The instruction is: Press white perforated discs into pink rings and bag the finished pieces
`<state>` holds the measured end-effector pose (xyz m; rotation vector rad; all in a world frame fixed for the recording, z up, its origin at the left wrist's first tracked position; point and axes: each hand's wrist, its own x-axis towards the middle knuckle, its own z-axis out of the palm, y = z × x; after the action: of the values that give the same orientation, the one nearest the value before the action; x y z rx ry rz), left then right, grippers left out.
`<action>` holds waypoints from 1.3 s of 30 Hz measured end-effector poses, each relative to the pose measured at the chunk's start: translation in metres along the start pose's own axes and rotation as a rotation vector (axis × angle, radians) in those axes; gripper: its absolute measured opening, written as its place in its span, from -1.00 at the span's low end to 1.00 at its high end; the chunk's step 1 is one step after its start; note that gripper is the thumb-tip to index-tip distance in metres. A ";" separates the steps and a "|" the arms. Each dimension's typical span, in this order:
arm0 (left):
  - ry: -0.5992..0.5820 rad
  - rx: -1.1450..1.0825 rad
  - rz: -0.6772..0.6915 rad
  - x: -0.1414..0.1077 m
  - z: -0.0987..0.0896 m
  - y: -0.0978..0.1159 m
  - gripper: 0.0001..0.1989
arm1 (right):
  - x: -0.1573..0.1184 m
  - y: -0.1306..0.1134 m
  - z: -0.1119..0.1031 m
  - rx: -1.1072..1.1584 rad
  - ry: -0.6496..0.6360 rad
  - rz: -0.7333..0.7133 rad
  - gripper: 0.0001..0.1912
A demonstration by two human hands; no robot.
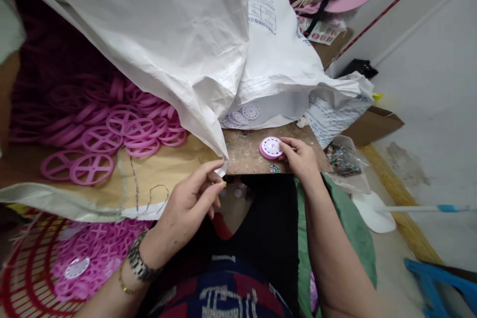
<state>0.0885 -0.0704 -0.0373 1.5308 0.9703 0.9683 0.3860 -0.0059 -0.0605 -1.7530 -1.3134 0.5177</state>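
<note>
White woven sack fills most of my view, slumped open over a heap of pink spoked wheels on my left, with a second printed sack behind a small brown board that lies straight ahead of me over my lap. Down at my lower left stands a red mesh basket holding more pink wheels and a white perforated disc. On the board, towards its far right part, lies a pink wheel with a white disc set in it, flat, round, so with no long axis to speak of. My right hand is the nearer one: its fingertips touch the wheel's right edge, fingers loosely curled, not closed round it. My left hand hovers at the board's near left corner, well apart from that wheel, thumb and forefinger pinched on something small and pale that I cannot make out.
</note>
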 end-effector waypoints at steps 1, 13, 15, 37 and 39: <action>0.020 0.018 0.013 0.001 -0.002 0.000 -0.67 | 0.000 0.001 0.000 -0.021 0.009 -0.017 -0.59; 0.397 1.081 0.262 0.031 -0.054 -0.006 -0.62 | -0.015 -0.001 -0.002 -0.191 0.146 -0.246 -0.57; 0.401 1.270 0.199 0.040 -0.060 -0.004 -0.66 | -0.020 -0.002 -0.003 -0.191 0.153 -0.276 -0.61; 0.180 1.219 0.303 0.037 -0.076 -0.016 -0.80 | -0.064 -0.037 0.003 -0.057 -0.039 -0.448 -0.81; 0.151 1.205 0.295 0.030 -0.076 -0.016 -0.82 | -0.063 -0.038 0.006 -0.060 -0.054 -0.452 -0.81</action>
<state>0.0264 -0.0146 -0.0396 2.6689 1.6082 0.6888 0.3374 -0.0587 -0.0424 -1.4307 -1.7153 0.2709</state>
